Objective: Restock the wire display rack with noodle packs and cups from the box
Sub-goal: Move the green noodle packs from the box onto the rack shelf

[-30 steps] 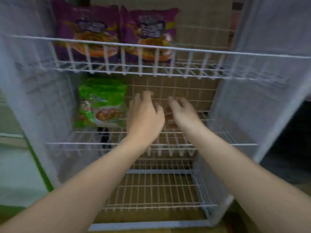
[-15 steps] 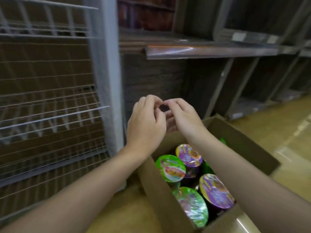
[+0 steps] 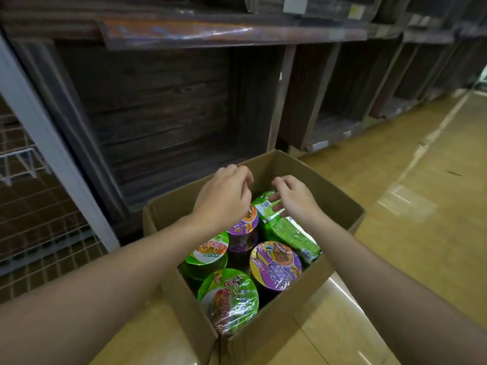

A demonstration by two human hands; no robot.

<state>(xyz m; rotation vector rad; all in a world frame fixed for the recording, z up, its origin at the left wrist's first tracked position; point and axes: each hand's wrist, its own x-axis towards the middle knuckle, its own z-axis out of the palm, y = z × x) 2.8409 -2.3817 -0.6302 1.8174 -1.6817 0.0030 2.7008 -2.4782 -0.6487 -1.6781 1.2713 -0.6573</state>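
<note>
An open cardboard box (image 3: pixel 340 204) stands on the floor and holds several noodle cups and a green noodle pack (image 3: pixel 287 227). A green-lidded cup (image 3: pixel 229 299) sits nearest me, a purple-lidded cup (image 3: pixel 275 264) beside it. My left hand (image 3: pixel 224 198) hovers over the far cups, fingers loosely curled, holding nothing. My right hand (image 3: pixel 292 198) hangs just above the top end of the green pack, fingers loosely bent; I cannot tell whether they touch it. The white wire rack (image 3: pixel 39 143) shows only at the left edge.
Dark wooden shelving (image 3: pixel 168 106) runs behind the box and off to the right. A tan glossy floor (image 3: pixel 421 206) spreads to the right and in front. The rack's white post stands close to the box's left side.
My view swung right from the rack to the box. Both hands left the rack's middle shelf, came down over the box and moved apart above the noodles.
</note>
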